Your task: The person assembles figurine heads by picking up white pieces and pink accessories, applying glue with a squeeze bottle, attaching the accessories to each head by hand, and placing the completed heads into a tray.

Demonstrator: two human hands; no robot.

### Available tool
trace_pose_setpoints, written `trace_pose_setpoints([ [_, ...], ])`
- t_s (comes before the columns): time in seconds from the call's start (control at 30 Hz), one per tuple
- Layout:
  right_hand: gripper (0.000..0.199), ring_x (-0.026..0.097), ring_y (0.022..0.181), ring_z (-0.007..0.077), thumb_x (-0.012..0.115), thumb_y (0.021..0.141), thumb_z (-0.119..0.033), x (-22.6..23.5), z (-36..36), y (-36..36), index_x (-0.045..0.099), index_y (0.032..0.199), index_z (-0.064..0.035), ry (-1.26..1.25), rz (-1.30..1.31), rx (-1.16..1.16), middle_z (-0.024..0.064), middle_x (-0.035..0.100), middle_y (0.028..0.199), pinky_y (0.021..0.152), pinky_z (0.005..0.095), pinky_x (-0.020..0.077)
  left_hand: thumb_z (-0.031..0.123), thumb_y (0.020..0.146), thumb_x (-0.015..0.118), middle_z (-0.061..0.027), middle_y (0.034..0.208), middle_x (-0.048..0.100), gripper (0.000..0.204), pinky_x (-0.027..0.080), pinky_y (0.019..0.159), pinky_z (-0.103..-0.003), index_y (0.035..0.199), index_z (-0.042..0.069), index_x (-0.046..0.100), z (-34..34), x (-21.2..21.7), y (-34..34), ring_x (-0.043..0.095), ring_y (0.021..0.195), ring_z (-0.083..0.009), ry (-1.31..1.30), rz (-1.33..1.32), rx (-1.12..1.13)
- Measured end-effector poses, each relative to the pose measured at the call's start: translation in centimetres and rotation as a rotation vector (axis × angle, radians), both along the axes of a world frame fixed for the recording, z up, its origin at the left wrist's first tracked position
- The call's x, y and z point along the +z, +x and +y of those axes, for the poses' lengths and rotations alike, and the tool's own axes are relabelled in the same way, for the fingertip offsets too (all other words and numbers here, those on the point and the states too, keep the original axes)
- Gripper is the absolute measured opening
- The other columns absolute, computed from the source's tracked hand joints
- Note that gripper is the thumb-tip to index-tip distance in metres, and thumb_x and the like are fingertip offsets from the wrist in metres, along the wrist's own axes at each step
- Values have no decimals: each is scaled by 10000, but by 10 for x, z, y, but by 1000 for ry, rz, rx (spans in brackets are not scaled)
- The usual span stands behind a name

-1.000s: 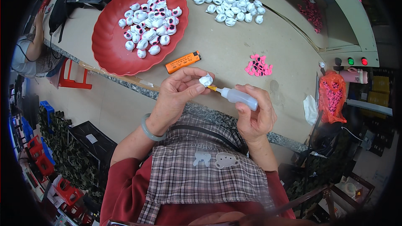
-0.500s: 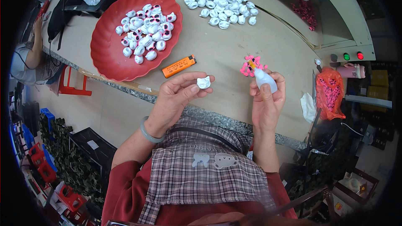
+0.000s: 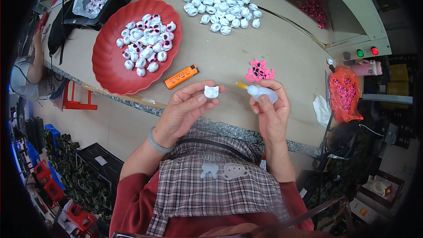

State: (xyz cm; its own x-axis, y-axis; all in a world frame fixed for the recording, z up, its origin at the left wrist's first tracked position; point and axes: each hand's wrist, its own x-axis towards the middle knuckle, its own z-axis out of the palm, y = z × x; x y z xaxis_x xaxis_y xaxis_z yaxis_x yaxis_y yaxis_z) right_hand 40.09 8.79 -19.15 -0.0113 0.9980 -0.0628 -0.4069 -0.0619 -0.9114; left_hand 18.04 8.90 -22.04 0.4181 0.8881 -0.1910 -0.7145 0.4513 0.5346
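Between thumb and fingers, my left hand pinches a small white cat-head piece, its eared face turned up. My right hand grips a translucent squeeze bottle. The bottle's yellow tip points left at the cat-head piece, with a gap between them. Just beyond the bottle lies a small heap of pink pieces, some with dark faces. An orange box cutter rests on the table beyond my left hand.
At the left a red scalloped tray holds white pieces, many with pink and black parts. Plain white pieces cover the far table. A red plastic bag hangs at the right, near a grey machine housing with lights. A person sits far left.
The bottle has swung from the pink heap toward the left, so its tip now faces the white piece. The cat-head piece has turned more face-up in my left hand. The view has shifted slightly.
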Motion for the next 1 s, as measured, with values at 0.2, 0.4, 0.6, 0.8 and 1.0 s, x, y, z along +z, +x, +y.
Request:
trace_pose_setpoints([
  [0.2,346,581,746,115,641,883,-76,1,-4,-10,495,1185,4,137,-147,-73,104,623,954,599,216,451,36,909,563,-189,1173,594,335,535,839,-260,1241,-5,543,-4,-1,1,624,956,-185,-29,4,47],
  [0.4,397,635,821,176,666,873,-111,0,-10,-15,508,1205,40,374,-468,-152,145,635,960,683,274,511,41,911,567,-186,1172,594,329,532,857,-269,1236,-1,547,-5,2,-1,632,964,-189,-22,29,41],
  [0.6,417,659,804,229,695,844,-112,-1,-10,-16,527,1188,53,586,-717,-188,180,637,929,673,302,521,38,910,569,-195,1178,589,327,528,879,-280,1234,-3,547,-6,2,-2,638,979,-196,-30,40,44],
  [0.8,431,667,803,240,708,827,-93,-3,-9,-17,527,1193,47,624,-744,-191,180,637,926,661,304,525,66,919,572,-157,1182,606,336,512,917,-312,1246,-4,542,-7,-3,-3,628,1023,-215,3,43,30],
  [1.0,441,670,796,237,714,819,-88,-3,-7,-17,527,1197,41,666,-775,-188,177,640,927,649,303,527,67,916,579,-140,1178,605,339,510,925,-321,1244,-6,542,-7,-2,-3,623,1032,-221,1,48,31],
])
